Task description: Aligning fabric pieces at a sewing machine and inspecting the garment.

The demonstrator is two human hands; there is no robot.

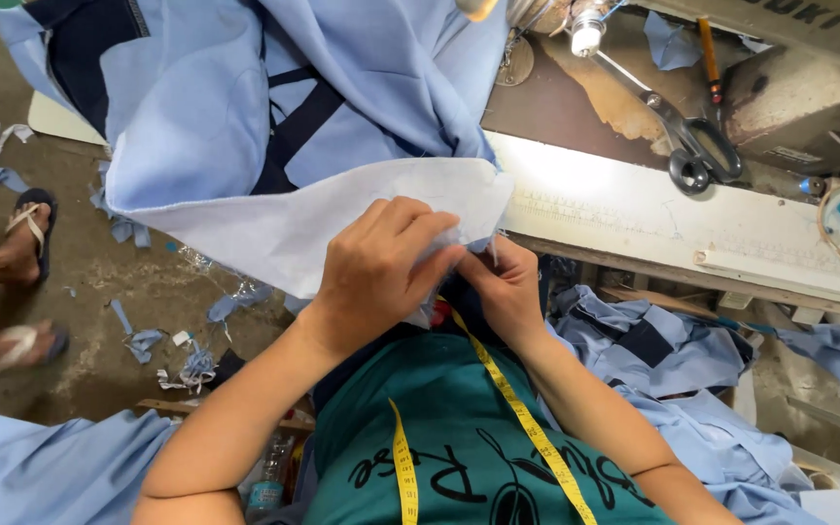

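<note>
Both your hands pinched on light-blue garment (342, 228) edge, just off sewing table (634, 209) front edge: left hand (381, 267) over fold, right hand (507, 292) beneath. Keep layers flat, edges aligned.

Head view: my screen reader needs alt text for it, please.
Both hands, left hand and right hand, pinch the edge of a light blue garment beside a sewing table. Scissors lie on the table; a yellow tape measure hangs over the teal shirt.
</note>
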